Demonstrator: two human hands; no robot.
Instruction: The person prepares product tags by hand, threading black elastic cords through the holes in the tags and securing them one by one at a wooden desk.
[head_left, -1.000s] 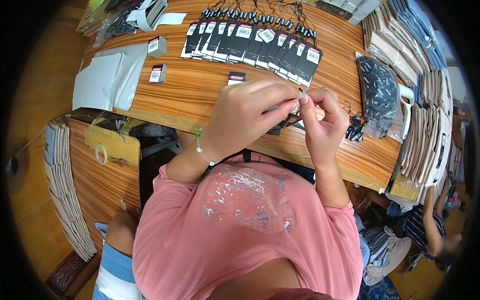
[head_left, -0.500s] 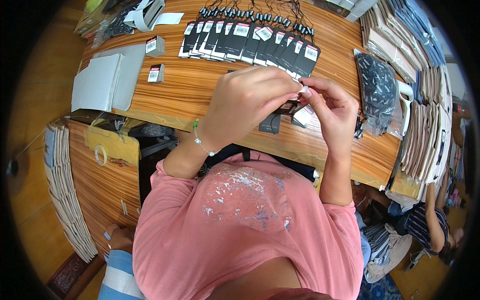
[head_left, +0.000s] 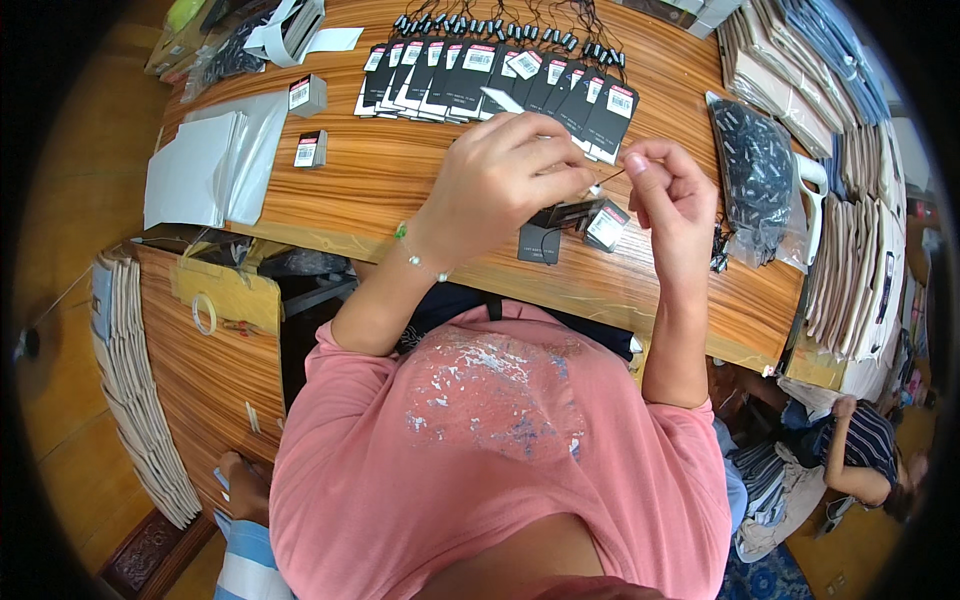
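A thin dark cord [head_left: 611,179] slants up rightward from beside the left hand [head_left: 520,165] (fingers curled, exact hold indiscernible) to the pinching right hand [head_left: 668,188].

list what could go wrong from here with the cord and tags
The thin dark cord might slip, since the right hand seems to hold it only between thumb and finger.
The loose black tag lies near the front edge of the table, so a passing forearm could knock it off.
Cords along the overlapping row of black tags lie close together and could tangle.
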